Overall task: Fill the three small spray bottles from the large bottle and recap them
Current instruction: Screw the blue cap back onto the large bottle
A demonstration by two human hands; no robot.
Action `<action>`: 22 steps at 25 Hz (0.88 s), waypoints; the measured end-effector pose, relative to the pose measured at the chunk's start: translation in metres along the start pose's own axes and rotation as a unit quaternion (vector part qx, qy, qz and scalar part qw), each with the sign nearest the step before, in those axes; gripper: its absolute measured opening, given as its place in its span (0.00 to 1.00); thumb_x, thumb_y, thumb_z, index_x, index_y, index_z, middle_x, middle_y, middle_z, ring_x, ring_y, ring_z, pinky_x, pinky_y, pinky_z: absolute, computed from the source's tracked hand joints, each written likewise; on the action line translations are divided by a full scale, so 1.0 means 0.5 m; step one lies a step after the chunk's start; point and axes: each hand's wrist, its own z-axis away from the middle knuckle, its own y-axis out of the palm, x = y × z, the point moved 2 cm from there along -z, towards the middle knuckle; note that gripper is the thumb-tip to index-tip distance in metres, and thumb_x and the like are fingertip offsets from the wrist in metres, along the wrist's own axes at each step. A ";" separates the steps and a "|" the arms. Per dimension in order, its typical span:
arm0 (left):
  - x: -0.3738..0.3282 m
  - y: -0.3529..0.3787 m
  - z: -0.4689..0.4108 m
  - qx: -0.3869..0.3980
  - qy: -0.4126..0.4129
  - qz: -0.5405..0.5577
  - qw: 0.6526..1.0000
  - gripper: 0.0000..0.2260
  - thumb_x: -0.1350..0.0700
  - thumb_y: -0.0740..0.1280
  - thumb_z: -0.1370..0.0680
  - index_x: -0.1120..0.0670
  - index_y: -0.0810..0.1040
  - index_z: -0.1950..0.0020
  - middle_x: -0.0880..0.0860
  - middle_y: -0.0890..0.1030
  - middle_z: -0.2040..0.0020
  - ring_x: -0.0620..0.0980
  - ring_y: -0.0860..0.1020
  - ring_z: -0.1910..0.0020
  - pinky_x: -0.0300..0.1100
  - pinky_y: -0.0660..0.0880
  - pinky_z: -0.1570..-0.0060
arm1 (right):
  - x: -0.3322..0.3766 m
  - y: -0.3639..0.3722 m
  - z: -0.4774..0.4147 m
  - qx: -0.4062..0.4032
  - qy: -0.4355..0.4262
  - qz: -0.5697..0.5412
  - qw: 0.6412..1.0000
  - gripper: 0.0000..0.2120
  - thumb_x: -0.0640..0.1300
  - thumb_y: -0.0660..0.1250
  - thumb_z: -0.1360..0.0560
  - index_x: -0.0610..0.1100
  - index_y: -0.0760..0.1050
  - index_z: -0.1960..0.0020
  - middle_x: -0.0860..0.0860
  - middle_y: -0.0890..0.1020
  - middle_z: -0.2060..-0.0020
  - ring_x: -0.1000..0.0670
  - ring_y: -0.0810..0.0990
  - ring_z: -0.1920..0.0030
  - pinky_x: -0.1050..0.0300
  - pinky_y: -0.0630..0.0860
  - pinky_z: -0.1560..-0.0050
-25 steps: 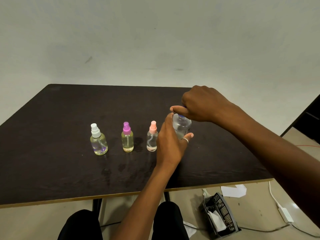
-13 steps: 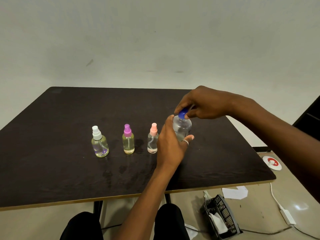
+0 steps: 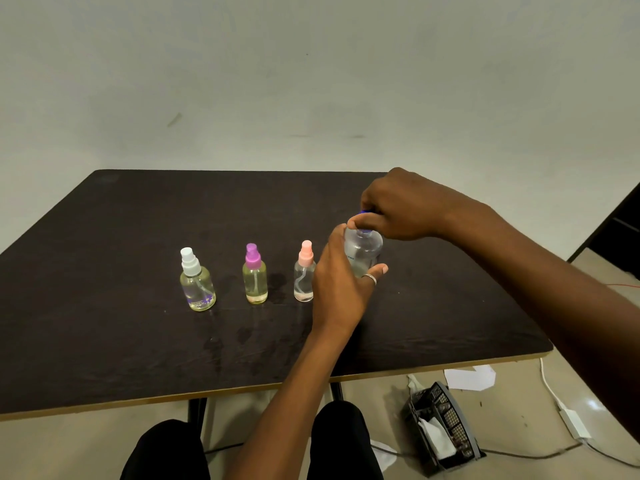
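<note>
Three small spray bottles stand in a row on the dark table [image 3: 104, 341], all capped: one with a white cap [image 3: 196, 280], one with a purple cap [image 3: 255, 275] and one with a pink cap [image 3: 304, 271]. Right of them stands the large clear bottle [image 3: 363, 252]. My left hand [image 3: 341, 282] wraps round its body from the near side. My right hand [image 3: 401, 206] sits over its top and grips the blue cap [image 3: 364, 213], which is mostly hidden under the fingers.
Wet patches darken the table in front of the small bottles. On the floor at the right lie a black mesh basket [image 3: 446, 431] with white paper, paper scraps and a white cable [image 3: 554, 393]. My knees show under the table's near edge.
My right hand has come back down over the blue cap and now covers most of it. My left hand stays round the large bottle. The small bottles have not moved.
</note>
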 end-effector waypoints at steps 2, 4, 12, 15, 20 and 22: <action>0.000 -0.002 0.000 -0.005 0.005 -0.005 1.000 0.35 0.51 0.79 0.31 0.51 0.67 0.27 0.49 0.80 0.37 0.44 0.76 0.38 0.22 0.64 0.38 | 0.010 0.001 0.000 -0.006 0.012 0.036 0.999 0.24 0.61 0.59 0.23 0.47 0.68 0.70 0.48 0.76 0.71 0.49 0.74 0.69 0.58 0.64 0.70; -0.002 -0.002 0.000 -0.010 0.004 -0.018 1.000 0.35 0.50 0.79 0.31 0.52 0.68 0.28 0.50 0.80 0.38 0.45 0.77 0.38 0.27 0.68 0.38 | 0.021 -0.007 0.006 -0.013 0.028 0.080 0.996 0.27 0.65 0.55 0.23 0.47 0.63 0.72 0.50 0.70 0.73 0.51 0.69 0.72 0.58 0.61 0.71; -0.001 -0.002 0.001 -0.006 -0.002 -0.019 1.000 0.35 0.49 0.79 0.31 0.54 0.68 0.28 0.51 0.80 0.38 0.46 0.78 0.40 0.22 0.65 0.44 | 0.020 -0.010 0.022 -0.057 0.050 0.068 0.995 0.31 0.67 0.46 0.23 0.47 0.70 0.71 0.50 0.74 0.73 0.51 0.73 0.72 0.58 0.70 0.68; 0.003 0.001 0.000 -0.004 -0.002 -0.021 1.000 0.37 0.48 0.79 0.31 0.54 0.67 0.26 0.52 0.79 0.36 0.48 0.77 0.37 0.30 0.69 0.40 | 0.003 -0.024 0.023 0.019 -0.010 -0.061 0.998 0.18 0.57 0.56 0.20 0.48 0.81 0.50 0.52 0.83 0.55 0.51 0.80 0.56 0.55 0.76 0.52; 0.002 0.000 0.000 -0.004 -0.002 -0.023 1.000 0.38 0.48 0.79 0.31 0.55 0.66 0.25 0.52 0.78 0.34 0.49 0.76 0.35 0.31 0.69 0.40 | -0.007 -0.025 0.016 0.063 -0.051 -0.073 0.994 0.13 0.47 0.66 0.23 0.48 0.79 0.40 0.54 0.82 0.45 0.53 0.79 0.49 0.56 0.75 0.45; 0.005 0.001 -0.001 -0.006 0.002 -0.023 1.000 0.38 0.48 0.79 0.31 0.55 0.67 0.26 0.52 0.78 0.34 0.49 0.76 0.35 0.34 0.72 0.38 | -0.006 -0.018 0.011 0.042 -0.042 -0.052 0.997 0.10 0.50 0.65 0.23 0.48 0.81 0.45 0.53 0.83 0.51 0.53 0.79 0.55 0.54 0.77 0.51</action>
